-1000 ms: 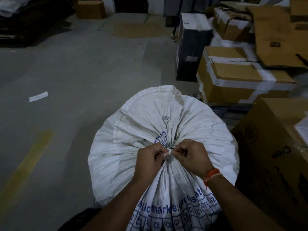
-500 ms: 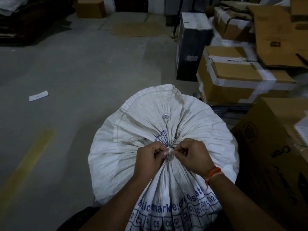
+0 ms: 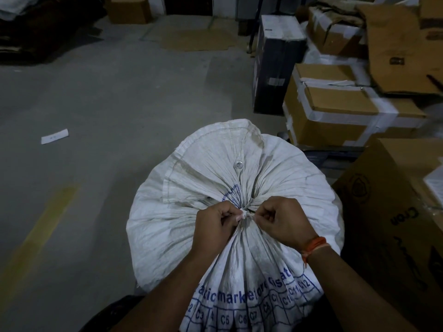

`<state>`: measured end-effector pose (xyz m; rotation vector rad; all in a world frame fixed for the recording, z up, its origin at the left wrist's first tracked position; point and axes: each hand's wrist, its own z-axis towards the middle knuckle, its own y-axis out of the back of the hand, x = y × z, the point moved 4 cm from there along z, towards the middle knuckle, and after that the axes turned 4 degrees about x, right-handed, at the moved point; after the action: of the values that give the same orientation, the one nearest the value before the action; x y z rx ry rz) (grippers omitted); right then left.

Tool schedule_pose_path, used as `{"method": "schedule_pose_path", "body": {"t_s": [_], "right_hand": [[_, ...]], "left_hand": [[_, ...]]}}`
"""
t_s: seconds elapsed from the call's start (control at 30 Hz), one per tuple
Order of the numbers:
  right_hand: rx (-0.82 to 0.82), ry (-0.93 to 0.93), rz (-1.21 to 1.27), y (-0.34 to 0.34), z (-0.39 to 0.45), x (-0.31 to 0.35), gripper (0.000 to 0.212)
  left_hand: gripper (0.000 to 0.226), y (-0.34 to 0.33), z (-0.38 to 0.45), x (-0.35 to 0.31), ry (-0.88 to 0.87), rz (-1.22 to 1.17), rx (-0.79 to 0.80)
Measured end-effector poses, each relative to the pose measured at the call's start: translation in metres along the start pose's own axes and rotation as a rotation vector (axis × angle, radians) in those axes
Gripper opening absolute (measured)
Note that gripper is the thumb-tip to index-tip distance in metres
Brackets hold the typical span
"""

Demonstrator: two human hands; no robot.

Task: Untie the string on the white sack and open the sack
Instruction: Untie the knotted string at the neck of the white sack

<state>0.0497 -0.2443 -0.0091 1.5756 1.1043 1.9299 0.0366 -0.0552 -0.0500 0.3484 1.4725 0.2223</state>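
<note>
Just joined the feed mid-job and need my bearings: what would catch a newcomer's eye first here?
The big white sack fills the lower centre, its neck gathered tight and tied. Both hands meet there: the left hand and right hand pinch the string at the knot, so the sack is not yet open. To the right stand stacked cardboard boxes banded with white tape; a white paper slip lies on the grey floor at left.

One white sack (image 3: 191,212), two hands, one paper slip (image 3: 54,136), one black box (image 3: 275,63).
</note>
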Motion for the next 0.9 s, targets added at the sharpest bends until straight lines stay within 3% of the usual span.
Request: {"method": "schedule_pose_path", "body": {"t_s": [0.9], "right_hand": [[-0.023, -0.003, 0.005, 0.001, 0.000, 0.004, 0.007]], "left_hand": [[0.014, 0.002, 0.000, 0.000, 0.033, -0.030, 0.005]]}}
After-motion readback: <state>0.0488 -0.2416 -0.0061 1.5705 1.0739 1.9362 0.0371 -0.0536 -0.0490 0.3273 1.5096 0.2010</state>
